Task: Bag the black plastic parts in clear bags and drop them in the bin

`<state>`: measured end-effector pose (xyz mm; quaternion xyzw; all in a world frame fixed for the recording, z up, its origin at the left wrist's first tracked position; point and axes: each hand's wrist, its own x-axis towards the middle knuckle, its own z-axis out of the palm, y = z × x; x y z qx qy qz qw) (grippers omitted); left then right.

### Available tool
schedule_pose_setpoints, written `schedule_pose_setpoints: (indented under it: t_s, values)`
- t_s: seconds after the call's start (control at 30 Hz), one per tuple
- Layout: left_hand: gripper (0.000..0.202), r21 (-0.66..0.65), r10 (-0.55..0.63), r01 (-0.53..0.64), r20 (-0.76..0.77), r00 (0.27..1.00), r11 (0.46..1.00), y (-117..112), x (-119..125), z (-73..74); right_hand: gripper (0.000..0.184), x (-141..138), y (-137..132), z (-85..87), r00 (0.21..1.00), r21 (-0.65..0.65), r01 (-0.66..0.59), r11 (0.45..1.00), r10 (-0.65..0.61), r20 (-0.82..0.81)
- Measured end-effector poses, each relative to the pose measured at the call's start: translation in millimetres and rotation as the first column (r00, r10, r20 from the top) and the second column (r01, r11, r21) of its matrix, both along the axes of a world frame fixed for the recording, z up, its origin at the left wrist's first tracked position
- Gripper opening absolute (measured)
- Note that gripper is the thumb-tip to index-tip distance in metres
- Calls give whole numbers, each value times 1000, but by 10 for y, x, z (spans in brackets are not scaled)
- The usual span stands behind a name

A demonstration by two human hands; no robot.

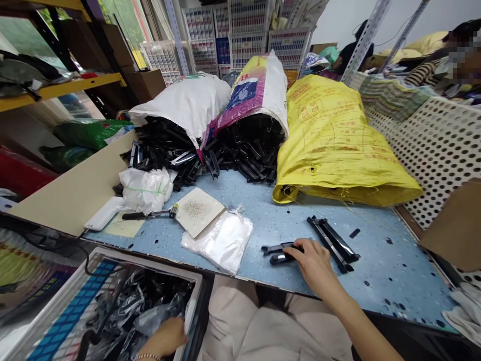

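My right hand (315, 263) is over the blue tabletop, its thumb and fingers closed on a pair of short black plastic pieces (281, 258); its palm hides their right ends. Just right of it, two longer black plastic strips (332, 243) lie side by side at a slant. Down at the lower left, my left hand (167, 337) is in a white crate (199, 288), over black parts in clear plastic bags (150, 316). Its fingers point down and are mostly hidden, so their grip does not show.
Black parts (248, 155) spill from two white sacks (188, 100) at the back. A yellow sack (338, 145) lies right of them. Nearer are flat clear bags (225, 240), a board with small bits (199, 210), a hammer (150, 214) and a perforated white bin (443, 145).
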<state>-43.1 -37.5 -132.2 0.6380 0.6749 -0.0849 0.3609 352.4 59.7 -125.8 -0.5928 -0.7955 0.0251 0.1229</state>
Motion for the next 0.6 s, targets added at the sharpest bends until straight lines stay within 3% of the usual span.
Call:
schedule_pose_setpoints:
  t_s: [0.07, 0.13, 0.2, 0.27, 0.37, 0.5, 0.57, 0.6]
  values:
    - [20, 82, -9, -4, 157, 988, 997, 311, 232, 138, 52, -88, 38, 14, 997, 25, -19, 999, 21, -68]
    - [24, 266, -54, -36, 321, 945, 963, 639, 535, 276, 46, -153, 85, 13, 989, 36, -3, 999, 8, -145]
    - [21, 498, -88, -82, 308, 947, 863, 926, 840, 361, 32, -205, 113, -14, 980, 32, 48, 998, -41, -195]
    - [17, 567, -59, -97, 249, 967, 818, 1143, 1061, 374, 36, -225, 113, -67, 970, 19, 131, 991, -124, -208]
    - [14, 504, 4, -133, 248, 969, 854, 1355, 1133, 316, 48, -133, 90, -160, 940, -36, 235, 971, -236, -248]
    - [17, 409, 45, -194, 345, 937, 892, 1515, 924, 258, 44, 90, 89, -179, 848, -242, 328, 913, -398, -349]
    - [21, 345, 52, -205, 407, 912, 916, 1559, 830, 256, 37, 87, 92, -112, 746, -394, 268, 879, -449, -492]
    - [23, 316, 52, -205, 432, 900, 926, 1572, 803, 258, 35, 35, 92, -63, 651, -467, 197, 862, -471, -595]
